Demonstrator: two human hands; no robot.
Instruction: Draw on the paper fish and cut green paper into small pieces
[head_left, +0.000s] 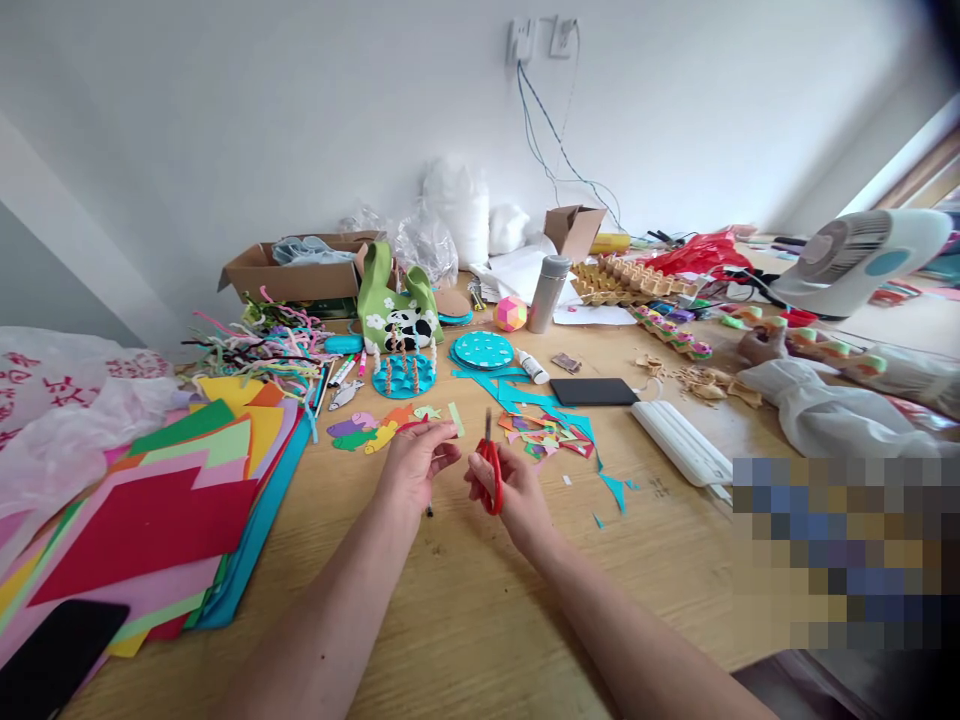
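Note:
My left hand [418, 460] is closed in a pinch, with a small light green paper strip [456, 420] at its fingertips. Red-handled scissors [491, 478] are gripped in my right hand [521, 498], blades pointing away from me and nearly together. Just beyond my left hand lie several paper fish cutouts [352, 438] in purple, green, yellow and other colours; my fingers partly cover a red one. Coloured paper scraps [551, 435] and blue offcuts [581, 410] are spread past the scissors. A dark-tipped object below my left fingers is mostly hidden.
A stack of coloured sheets [150, 530] and a black phone [64, 650] lie at left. Farther back are a blue disc with twisted posts [405, 375], round blue discs [482, 350], a glue bottle [533, 367] and a grey flask [550, 295]. A white power strip [679, 440] is at right.

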